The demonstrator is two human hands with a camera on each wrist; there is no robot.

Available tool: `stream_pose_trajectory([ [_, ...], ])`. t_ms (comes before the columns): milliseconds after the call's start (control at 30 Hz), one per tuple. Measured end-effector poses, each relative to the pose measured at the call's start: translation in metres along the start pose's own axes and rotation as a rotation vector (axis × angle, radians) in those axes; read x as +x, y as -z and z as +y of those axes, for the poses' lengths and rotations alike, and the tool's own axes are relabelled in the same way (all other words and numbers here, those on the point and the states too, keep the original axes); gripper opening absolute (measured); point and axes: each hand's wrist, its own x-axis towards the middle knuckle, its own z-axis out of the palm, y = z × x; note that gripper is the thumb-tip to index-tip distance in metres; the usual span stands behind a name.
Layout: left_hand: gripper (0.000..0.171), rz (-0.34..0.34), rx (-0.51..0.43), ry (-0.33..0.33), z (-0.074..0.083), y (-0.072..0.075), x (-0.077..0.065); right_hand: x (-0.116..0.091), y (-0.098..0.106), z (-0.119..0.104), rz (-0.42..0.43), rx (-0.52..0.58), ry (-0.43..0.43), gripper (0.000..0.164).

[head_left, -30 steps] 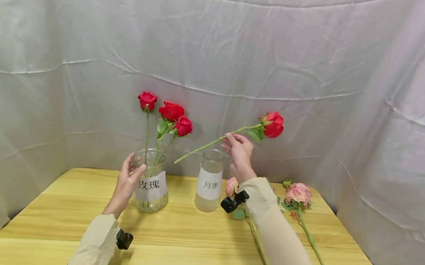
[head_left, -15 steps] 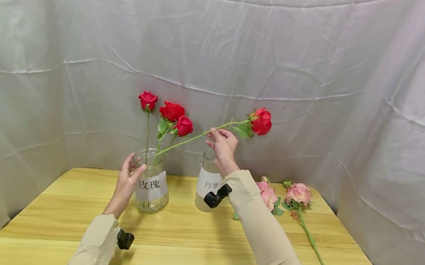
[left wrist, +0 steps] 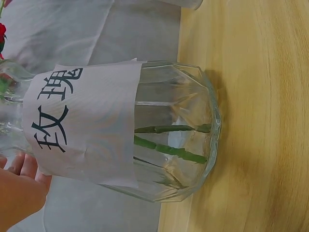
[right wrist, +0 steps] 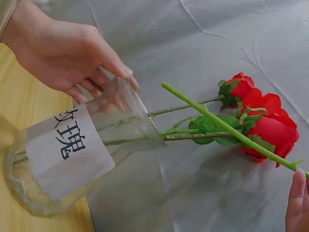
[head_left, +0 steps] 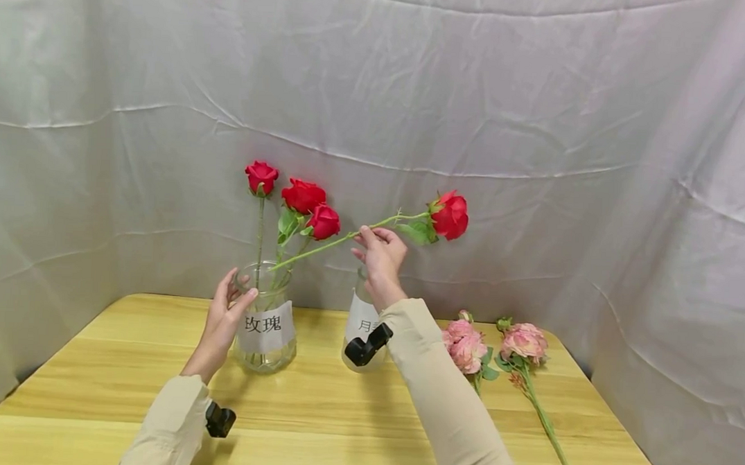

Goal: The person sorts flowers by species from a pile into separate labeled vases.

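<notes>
A clear glass vase [head_left: 279,361] with a white paper label stands upright on the table, several cut stems showing through its base in the left wrist view. My left hand [head_left: 221,323] holds its neck, thumb in front and fingers behind. Three red roses [head_left: 303,196] stand in this vase. My right hand [head_left: 380,264] pinches the stem of another red rose [head_left: 451,216] between thumb and fingers. That rose slants, bloom to the right. Its bare stem end [right wrist: 169,89] hangs just outside the vase mouth in the right wrist view, apart from the rim.
A narrower labelled glass vase [head_left: 357,322] stands behind my right wrist, partly hidden. Pink flowers [head_left: 467,349] and another pink flower stem [head_left: 525,342] lie at the right of the wooden table [head_left: 314,424]. A grey curtain [head_left: 379,87] hangs behind.
My right hand has carried the rose leftward, bringing its stem end from between the two vases to near the left vase's mouth. The left hand keeps its hold on the vase.
</notes>
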Motion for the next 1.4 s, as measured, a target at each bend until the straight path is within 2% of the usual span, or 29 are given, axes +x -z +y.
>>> stream_pose_trajectory([
  [467, 0.075, -0.001, 0.007, 0.005, 0.002, 0.000, -0.001, -0.012, -0.024, 0.019, -0.016, -0.058, 0.016, 0.014],
  [667, 0.074, 0.000, 0.000, 0.000, 0.003, -0.003, -0.001, -0.014, -0.025, 0.024, -0.032, -0.191, 0.145, 0.010],
  [867, 0.074, 0.006, -0.005, -0.005, 0.003, -0.005, 0.000, -0.018, -0.025, 0.028, -0.097, -0.338, 0.274, 0.011],
  [1100, 0.072, 0.011, -0.015, -0.002, 0.005, -0.004, -0.001, -0.021, -0.040, 0.033, -0.163, -0.552, 0.456, 0.011],
  [1300, 0.072, 0.010, -0.035, -0.002, 0.004, -0.006, 0.000, -0.028, -0.051, 0.036, -0.254, -0.672, 0.603, 0.013],
  [1400, 0.072, 0.014, -0.029, -0.006, 0.003, -0.007, 0.001, -0.031, -0.055, 0.037, -0.292, -0.744, 0.637, 0.014],
])
